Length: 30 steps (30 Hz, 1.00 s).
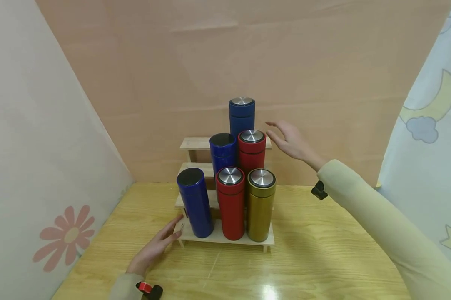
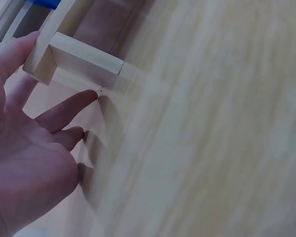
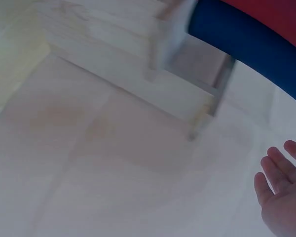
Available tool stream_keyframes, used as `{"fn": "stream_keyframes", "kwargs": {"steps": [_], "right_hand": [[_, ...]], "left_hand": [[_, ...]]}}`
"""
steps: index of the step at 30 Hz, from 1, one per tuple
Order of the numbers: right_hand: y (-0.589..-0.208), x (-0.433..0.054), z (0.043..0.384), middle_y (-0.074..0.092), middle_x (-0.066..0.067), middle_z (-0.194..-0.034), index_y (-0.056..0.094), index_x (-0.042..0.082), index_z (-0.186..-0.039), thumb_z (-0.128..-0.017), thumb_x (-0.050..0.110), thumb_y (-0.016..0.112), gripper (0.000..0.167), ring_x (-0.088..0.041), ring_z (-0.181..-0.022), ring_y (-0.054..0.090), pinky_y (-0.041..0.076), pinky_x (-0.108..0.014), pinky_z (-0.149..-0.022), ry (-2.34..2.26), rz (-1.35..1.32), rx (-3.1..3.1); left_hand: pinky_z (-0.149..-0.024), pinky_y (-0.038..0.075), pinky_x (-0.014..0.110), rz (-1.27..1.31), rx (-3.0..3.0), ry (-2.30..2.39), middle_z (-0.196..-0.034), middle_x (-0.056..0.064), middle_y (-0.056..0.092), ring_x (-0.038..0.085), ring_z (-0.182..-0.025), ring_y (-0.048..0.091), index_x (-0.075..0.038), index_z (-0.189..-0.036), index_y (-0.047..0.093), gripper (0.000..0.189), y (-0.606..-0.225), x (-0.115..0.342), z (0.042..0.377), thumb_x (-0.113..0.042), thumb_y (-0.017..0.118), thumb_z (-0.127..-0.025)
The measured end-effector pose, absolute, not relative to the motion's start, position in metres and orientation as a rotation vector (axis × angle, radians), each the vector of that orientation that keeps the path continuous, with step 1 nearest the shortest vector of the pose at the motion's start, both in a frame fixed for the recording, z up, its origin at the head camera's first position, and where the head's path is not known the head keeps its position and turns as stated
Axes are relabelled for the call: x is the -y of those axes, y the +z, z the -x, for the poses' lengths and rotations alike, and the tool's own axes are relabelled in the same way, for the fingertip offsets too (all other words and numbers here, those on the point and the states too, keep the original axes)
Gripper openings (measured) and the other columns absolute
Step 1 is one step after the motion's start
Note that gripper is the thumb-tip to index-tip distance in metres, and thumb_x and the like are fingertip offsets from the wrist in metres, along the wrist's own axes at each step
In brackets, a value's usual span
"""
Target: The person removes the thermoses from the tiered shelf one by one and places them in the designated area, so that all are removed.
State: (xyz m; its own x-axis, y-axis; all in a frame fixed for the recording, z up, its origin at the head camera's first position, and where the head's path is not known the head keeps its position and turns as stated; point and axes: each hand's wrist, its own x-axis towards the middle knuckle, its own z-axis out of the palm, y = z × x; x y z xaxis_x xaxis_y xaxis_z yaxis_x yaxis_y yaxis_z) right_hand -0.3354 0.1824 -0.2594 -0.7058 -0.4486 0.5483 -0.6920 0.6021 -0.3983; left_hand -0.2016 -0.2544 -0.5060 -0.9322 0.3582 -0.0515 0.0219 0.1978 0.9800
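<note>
A stepped wooden stand (image 1: 197, 143) holds several upright vacuum flasks. On its lowest step are a glossy blue flask (image 1: 195, 204), a red flask (image 1: 230, 212) and a gold flask (image 1: 260, 214). Behind them rise another glossy blue flask (image 1: 223, 156) and a second red flask (image 1: 252, 154); their bases are hidden. A matte blue flask (image 1: 242, 121) stands highest, at the back. My left hand (image 1: 155, 246) touches the stand's lower left end, fingers loosely extended. To the right of the matte blue flask, my right hand (image 1: 292, 141) hovers with fingers spread, holding nothing.
The stand is on a wood-grain table (image 1: 322, 233). A plain peach backdrop (image 1: 154, 62) hangs behind it. Patterned side panels, one with a flower (image 1: 69, 235) and one with a moon (image 1: 440, 100), border the table left and right.
</note>
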Motion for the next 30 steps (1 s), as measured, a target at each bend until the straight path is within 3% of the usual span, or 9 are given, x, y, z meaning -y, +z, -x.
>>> {"fn": "stream_keyframes", "kwargs": {"steps": [12,22,30], "right_hand": [[-0.213,-0.154,0.332,0.048,-0.019,-0.140,0.046,-0.003,-0.139,-0.101,0.032,0.047,0.051,-0.034,-0.133,0.039,0.027,-0.049,-0.109,0.882,-0.975,2.500],[-0.201,-0.138,0.329,0.046,-0.014,-0.142,0.036,0.009,-0.148,-0.098,0.049,0.048,0.066,-0.030,-0.135,0.036,0.025,-0.055,-0.108,1.024,-0.920,2.588],[-0.200,-0.128,0.327,0.045,-0.018,-0.143,0.031,0.005,-0.148,-0.097,0.045,0.054,0.069,-0.034,-0.133,0.040,0.030,-0.053,-0.107,1.184,-0.867,2.591]], "left_hand": [[-0.104,-0.005,0.069,-0.368,-2.147,1.815,-0.160,0.016,-0.001,0.038,-0.143,-0.010,-0.010,-0.155,0.018,0.062,-0.507,0.262,0.200,-0.017,0.049,-0.102],[-0.101,-0.008,0.072,-0.331,-2.103,1.823,-0.160,0.012,-0.007,0.037,-0.143,-0.014,-0.015,-0.156,0.018,0.063,-0.506,0.261,0.200,-0.017,0.049,-0.102],[-0.101,-0.008,0.072,-0.331,-2.103,1.811,-0.160,0.011,-0.007,0.037,-0.143,-0.015,-0.016,-0.156,0.017,0.063,-0.504,0.261,0.199,-0.018,0.049,-0.102]]}}
